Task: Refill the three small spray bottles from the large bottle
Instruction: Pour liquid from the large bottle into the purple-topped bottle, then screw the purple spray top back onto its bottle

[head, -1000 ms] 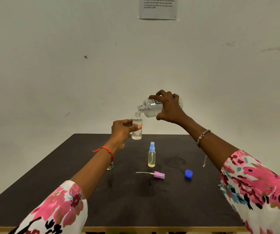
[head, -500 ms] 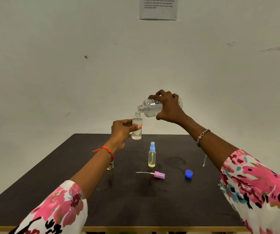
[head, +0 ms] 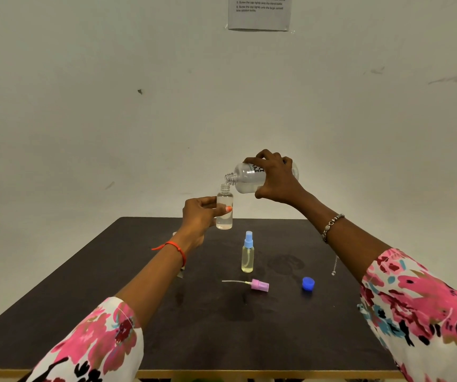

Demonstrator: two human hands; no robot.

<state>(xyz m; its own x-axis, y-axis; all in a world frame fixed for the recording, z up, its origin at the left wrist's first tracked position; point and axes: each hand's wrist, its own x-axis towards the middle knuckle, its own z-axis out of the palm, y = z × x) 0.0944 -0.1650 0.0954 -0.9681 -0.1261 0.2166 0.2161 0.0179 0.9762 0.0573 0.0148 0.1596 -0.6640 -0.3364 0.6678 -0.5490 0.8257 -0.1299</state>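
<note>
My right hand (head: 278,180) grips the large clear bottle (head: 246,176), tipped on its side with its open neck just over the mouth of a small uncapped spray bottle (head: 224,209). My left hand (head: 199,213) holds that small bottle upright above the table's far edge; liquid fills most of it. A second small bottle (head: 247,253) with a blue spray top stands on the dark table (head: 290,326). A pink spray head (head: 259,285) with its tube lies beside it. A third small bottle (head: 180,272) is mostly hidden behind my left forearm.
A blue cap (head: 308,283) lies on the table to the right of the pink spray head. A damp patch (head: 285,263) marks the surface behind it. A thin chain (head: 334,267) hangs from my right wrist. A printed sheet (head: 259,12) is taped on the wall.
Both hands hold almost still. The liquid level in the small bottle in my left hand has risen slightly.
</note>
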